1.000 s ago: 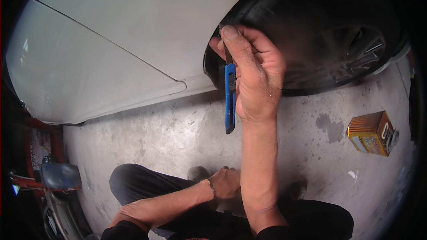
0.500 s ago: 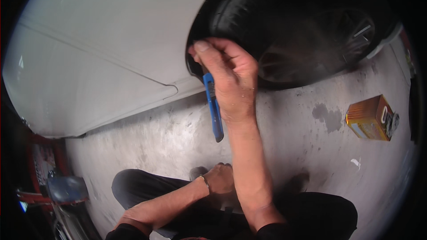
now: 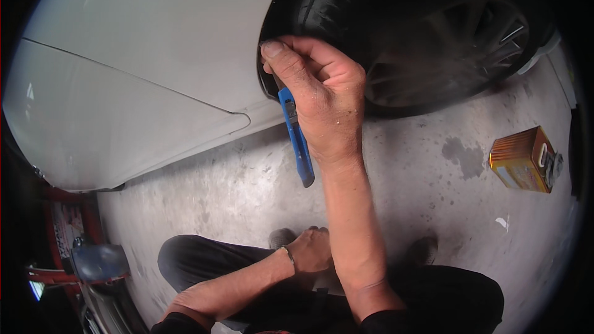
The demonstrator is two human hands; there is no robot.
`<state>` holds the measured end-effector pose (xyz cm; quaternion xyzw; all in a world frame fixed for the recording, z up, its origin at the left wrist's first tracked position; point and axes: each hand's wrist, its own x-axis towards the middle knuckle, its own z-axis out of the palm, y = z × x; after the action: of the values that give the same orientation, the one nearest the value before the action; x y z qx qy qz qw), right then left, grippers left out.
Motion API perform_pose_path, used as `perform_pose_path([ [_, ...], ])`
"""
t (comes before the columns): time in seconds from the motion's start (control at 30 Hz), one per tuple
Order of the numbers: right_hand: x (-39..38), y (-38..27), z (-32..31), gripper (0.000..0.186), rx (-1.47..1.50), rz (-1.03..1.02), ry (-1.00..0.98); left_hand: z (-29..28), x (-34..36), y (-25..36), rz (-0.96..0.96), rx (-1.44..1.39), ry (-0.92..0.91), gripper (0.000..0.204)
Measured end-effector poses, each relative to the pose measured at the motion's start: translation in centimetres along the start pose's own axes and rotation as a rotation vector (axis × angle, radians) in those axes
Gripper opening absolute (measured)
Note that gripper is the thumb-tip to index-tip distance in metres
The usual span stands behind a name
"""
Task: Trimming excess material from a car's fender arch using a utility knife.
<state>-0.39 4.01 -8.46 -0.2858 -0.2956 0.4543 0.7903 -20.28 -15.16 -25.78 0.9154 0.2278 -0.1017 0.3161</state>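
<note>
- Two bare hands noted. Right hand: raised just left of the wheel, fingers in a narrow pinch around the front end of a blue utility knife.
- Knife position: left of the wheel and on its near side, handle slanting back toward the person, outside the palm. Dark strip ahead of the handle appears to be the blade; tip hidden.
- Left hand: well apart from the wheel, on its near side, fingers curled; contents cannot be told.
- Judged step: close blade control at the black arch edge, left of the wheel. Advisable: short, light strokes, cutting edge turned off the thumb, blade kept clear of paint and rubber.
- Handle: slim, straight-sided, apparently plastic.
- Pale panel, left of the wheel: smooth, softly glossy; dark seam ending in a rounded corner.
- Wheel: dark rubber, spoked centre.
- Floor, near side of the wheel: grey, stained, concrete-like.
- Gold tin, near-right of the wheel: boxy, shiny.
</note>
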Motion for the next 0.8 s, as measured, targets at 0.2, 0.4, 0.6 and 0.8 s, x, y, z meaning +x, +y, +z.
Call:
perform_pose_path([
  [0.2,-0.2,0.0,0.5,0.018,-0.067,0.048,0.04,-0.4,-0.7,0.1,0.0,0.003,0.044,0.03],
  [0.4,-1.2,3.2,-0.8,0.019,0.048,0.087,0.055,-4.9,0.7,1.3,-0.252,-0.117,-0.386,0.047],
  [0.6,-0.2,0.8,-0.3,0.02,0.048,0.014,0.003,-5.0,-0.8,0.6,-0.179,-0.114,-0.108,0.029],
  [0.8,-0.1,0.4,-0.3,0.022,0.007,-0.008,0.004,-4.7,-0.9,1.0,-0.17,-0.126,-0.122,0.029],
])
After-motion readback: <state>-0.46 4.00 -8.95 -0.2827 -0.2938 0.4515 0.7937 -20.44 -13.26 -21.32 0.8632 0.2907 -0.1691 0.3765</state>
